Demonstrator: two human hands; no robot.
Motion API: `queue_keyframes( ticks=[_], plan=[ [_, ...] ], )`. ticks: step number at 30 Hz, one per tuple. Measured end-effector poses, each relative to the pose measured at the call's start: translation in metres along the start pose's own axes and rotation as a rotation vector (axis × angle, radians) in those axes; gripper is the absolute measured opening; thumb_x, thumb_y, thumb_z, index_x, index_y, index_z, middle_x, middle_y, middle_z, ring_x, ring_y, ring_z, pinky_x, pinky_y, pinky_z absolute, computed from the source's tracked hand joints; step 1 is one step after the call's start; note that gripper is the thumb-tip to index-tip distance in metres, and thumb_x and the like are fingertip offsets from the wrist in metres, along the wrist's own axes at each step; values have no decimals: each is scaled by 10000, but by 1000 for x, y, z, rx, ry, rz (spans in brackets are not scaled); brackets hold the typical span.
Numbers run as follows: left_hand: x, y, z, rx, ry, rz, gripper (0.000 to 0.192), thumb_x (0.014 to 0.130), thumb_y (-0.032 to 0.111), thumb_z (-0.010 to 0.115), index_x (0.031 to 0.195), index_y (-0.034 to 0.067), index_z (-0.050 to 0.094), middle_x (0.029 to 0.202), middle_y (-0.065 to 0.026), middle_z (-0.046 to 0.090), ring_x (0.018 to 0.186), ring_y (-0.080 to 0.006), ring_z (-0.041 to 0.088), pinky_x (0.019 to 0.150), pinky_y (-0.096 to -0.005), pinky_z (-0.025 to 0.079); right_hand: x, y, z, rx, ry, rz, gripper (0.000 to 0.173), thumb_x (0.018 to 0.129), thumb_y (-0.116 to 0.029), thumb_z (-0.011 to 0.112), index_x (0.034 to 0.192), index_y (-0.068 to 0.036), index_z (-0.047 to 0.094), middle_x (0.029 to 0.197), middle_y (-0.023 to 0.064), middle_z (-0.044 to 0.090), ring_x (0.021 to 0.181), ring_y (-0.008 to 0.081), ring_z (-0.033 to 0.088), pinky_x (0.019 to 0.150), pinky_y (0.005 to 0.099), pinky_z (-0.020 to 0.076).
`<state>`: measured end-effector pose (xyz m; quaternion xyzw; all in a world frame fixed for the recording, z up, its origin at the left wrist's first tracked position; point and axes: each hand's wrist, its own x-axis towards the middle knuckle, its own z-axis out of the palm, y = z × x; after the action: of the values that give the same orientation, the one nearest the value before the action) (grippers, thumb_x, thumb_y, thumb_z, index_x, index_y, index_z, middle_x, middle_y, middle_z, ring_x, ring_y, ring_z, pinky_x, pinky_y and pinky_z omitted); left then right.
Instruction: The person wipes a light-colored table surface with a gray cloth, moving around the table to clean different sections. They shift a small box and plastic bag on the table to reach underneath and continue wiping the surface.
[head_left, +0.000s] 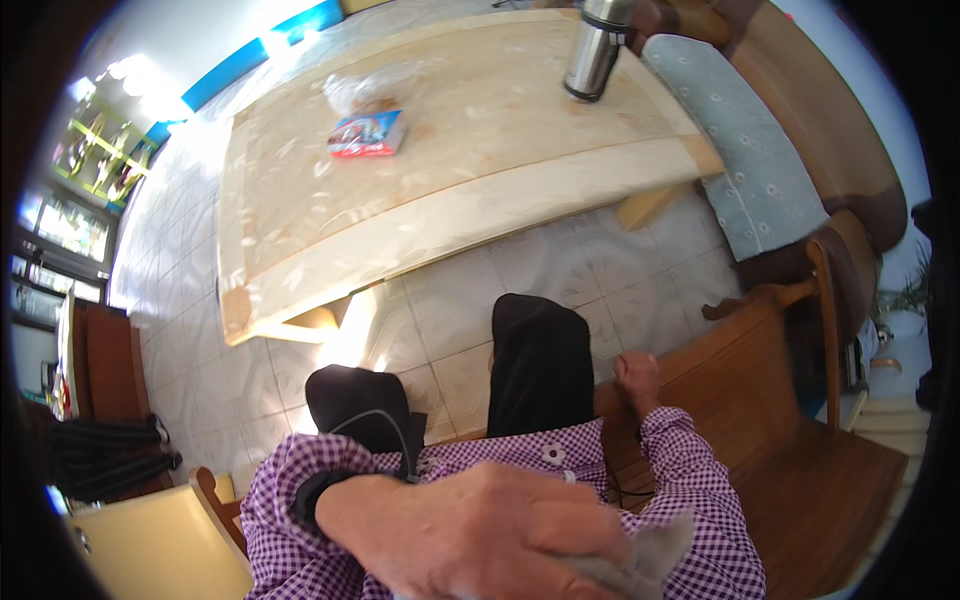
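Close to the camera, my left hand (480, 525) is curled around a grey cloth (660, 551), whose edge sticks out past the fingers; the lower part of the hand is cut off by the picture's bottom edge. My right hand (637, 379) is closed loosely beside my right knee, resting at the edge of a wooden bench (720, 367); nothing shows in it. A thin grey cable (375, 412) loops over my left thigh. Both sleeves are purple and white checked.
Ahead stands a low table (465, 187) with a blue and red box (367, 135), a clear plastic bag (352, 91) and a steel thermos flask (596, 56). A sofa with a pale floral cover (742, 135) is at the right. A wooden cabinet (112, 360) stands left.
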<state>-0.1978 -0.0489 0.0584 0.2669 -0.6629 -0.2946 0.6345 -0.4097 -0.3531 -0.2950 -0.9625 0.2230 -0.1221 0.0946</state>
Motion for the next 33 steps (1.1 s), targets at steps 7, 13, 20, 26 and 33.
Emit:
queue_keyframes(
  ticks=[7,13,20,26,33],
  plan=[
    [-10,-8,-1,-73,-53,13,438,980,373,520,1025,-29,686,1009,-202,626,830,-331,636,688,-415,514,8,-18,-3,94,46,-1,191,866,-203,606,731,-68,603,757,122,612,769,318,592,720,432,421],
    [-10,-20,11,-300,124,-286,494,958,425,548,1077,-40,662,1073,-227,605,961,-345,630,775,-408,512,21,-22,-6,8,-14,70,190,866,-196,606,731,-62,599,754,121,612,765,312,592,724,422,423],
    [-16,-28,8,-471,-12,-88,580,982,482,493,996,-72,660,1000,-257,617,886,-376,633,769,-443,508,16,-30,4,83,0,-22,182,867,-194,599,749,-56,597,758,117,610,776,308,594,744,411,425],
    [-13,-28,-3,-451,2,-160,508,964,425,544,986,-67,671,1010,-254,622,912,-372,630,789,-447,503,22,-30,-1,104,6,-19,176,862,-181,593,745,-50,603,766,126,617,757,316,588,720,423,425],
    [3,-29,11,-599,41,-166,516,968,444,521,956,-51,666,980,-251,619,889,-362,634,763,-417,505,31,-27,-4,81,-21,-14,184,872,-186,582,749,-50,599,770,120,615,771,307,585,746,417,421]
  ],
)
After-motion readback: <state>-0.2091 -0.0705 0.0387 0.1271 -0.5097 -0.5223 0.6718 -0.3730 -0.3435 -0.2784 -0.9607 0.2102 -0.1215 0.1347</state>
